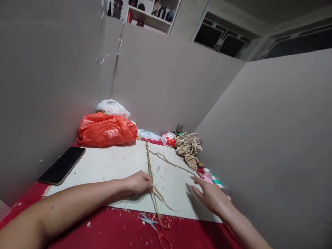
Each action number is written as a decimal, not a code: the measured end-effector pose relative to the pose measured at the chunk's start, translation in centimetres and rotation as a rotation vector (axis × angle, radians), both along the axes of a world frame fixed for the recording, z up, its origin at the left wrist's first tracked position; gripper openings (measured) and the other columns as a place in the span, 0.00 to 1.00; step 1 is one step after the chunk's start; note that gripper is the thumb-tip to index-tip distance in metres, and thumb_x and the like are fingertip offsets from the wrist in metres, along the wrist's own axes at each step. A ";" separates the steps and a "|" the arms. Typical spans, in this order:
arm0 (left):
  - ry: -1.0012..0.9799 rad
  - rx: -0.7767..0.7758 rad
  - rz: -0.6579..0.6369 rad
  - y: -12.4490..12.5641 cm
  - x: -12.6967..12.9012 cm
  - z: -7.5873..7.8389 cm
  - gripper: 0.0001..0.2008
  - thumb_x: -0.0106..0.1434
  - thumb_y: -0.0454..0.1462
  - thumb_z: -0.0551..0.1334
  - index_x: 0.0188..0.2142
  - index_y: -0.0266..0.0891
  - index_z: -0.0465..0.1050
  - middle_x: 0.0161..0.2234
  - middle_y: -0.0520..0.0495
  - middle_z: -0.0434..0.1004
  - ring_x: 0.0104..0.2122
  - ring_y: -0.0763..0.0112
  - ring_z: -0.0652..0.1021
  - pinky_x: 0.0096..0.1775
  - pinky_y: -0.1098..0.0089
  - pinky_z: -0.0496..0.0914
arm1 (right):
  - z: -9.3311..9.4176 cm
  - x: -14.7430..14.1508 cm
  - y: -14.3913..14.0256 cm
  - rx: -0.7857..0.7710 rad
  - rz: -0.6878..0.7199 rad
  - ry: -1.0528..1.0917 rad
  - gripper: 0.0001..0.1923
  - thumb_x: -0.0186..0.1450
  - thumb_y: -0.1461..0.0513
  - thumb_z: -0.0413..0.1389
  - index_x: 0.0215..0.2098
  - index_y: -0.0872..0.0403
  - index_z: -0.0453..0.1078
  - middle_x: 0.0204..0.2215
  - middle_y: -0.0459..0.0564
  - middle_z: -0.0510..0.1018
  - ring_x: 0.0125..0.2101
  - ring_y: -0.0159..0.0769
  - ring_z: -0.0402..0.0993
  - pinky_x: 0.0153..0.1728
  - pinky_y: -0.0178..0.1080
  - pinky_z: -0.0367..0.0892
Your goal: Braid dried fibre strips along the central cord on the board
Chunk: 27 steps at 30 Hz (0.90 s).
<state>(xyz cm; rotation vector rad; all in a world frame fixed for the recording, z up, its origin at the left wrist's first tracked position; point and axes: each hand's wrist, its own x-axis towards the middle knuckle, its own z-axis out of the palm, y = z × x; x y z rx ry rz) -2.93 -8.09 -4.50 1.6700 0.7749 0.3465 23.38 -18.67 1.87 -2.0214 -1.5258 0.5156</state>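
Fiber cord: was pinched mid-frame by fingers of the left hand, apparently for steadiness.
Right hand: hung open-fingered, lower right.

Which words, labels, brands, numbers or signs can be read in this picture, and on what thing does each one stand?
None: no text can be read.
Red and white box: any print is too small to read.
Wall shelf: any labels there are too small and blurred.
Phone: dark screen, no text visible.
Orange bag and twisted strand: no writing visible.
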 end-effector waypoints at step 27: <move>0.185 0.016 0.041 -0.4 0.2 1.6 0.13 0.48 0.33 0.57 0.29 0.33 0.79 0.15 0.53 0.63 0.17 0.77 0.60 0.22 0.72 0.55 | 0.2 -20.2 20.6 0.315 1.007 -0.483 0.10 0.53 0.66 0.54 0.33 0.55 0.73 0.36 0.54 0.75 0.38 0.41 0.70 0.42 0.41 0.63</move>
